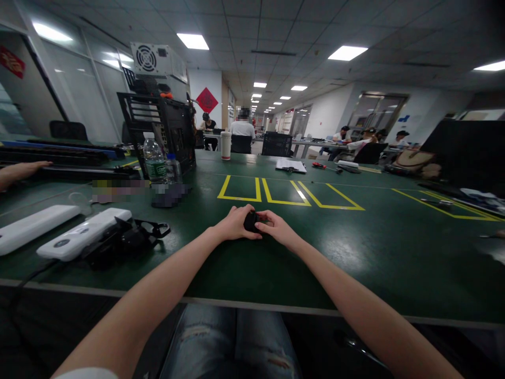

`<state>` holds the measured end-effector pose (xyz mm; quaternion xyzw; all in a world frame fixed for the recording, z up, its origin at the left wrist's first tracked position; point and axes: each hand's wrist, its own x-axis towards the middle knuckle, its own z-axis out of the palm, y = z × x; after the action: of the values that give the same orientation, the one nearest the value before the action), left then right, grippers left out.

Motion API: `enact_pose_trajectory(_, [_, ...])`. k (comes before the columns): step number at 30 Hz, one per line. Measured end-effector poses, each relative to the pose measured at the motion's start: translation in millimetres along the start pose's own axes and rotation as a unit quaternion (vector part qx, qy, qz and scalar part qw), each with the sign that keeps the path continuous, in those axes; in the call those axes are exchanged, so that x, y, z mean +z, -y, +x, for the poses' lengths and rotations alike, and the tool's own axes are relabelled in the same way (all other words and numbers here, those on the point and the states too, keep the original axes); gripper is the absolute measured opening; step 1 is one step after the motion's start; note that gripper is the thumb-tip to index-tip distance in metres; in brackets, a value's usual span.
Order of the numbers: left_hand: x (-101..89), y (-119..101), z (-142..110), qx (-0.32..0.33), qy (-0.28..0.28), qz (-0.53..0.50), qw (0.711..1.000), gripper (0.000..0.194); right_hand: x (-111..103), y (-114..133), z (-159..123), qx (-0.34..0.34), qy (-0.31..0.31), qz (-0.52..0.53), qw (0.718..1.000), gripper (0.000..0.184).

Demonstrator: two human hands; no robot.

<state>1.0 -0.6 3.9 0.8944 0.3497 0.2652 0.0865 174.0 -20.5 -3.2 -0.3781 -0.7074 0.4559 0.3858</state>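
Both of my hands meet over the green table (300, 263), around a small black rounded object (250, 222) whose kind I cannot make out. My left hand (235, 223) curls around its left side, thumb below and fingers above. From the right, my right hand (276, 227) pinches it between thumb and fingertips. The fingers hide much of its surface. Just beyond my hands, yellow tape outlines (240, 199) mark the tabletop.
White power strips (84, 234) and a black strap (134, 237) lie left. Behind them stand a water bottle (153, 158) and an open computer case (169, 129). A clipboard (291, 166) and a screwdriver (325, 167) lie farther back. Another person's hand (26, 171) reaches in at far left.
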Motion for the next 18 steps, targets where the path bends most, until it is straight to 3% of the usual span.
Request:
enact_pose_trajectory(9, [0.4,-0.5,-0.2,-0.005,0.000,-0.005,1.000,0.064,1.3,-2.6,2.6,-0.037,-0.002,0.033,0.999,0.025])
enact_pose_trajectory(15, [0.2,-0.9,-0.7,-0.010,-0.001,0.004,1.000,0.064,0.2,-2.1,2.6,0.000,0.006,0.014,1.000,0.033])
enact_pose_trajectory(18, [-0.6,-1.6,-0.9,-0.001,-0.001,0.004,1.000,0.064,0.1,1.5,0.6,-0.020,0.013,0.028,0.999,0.034])
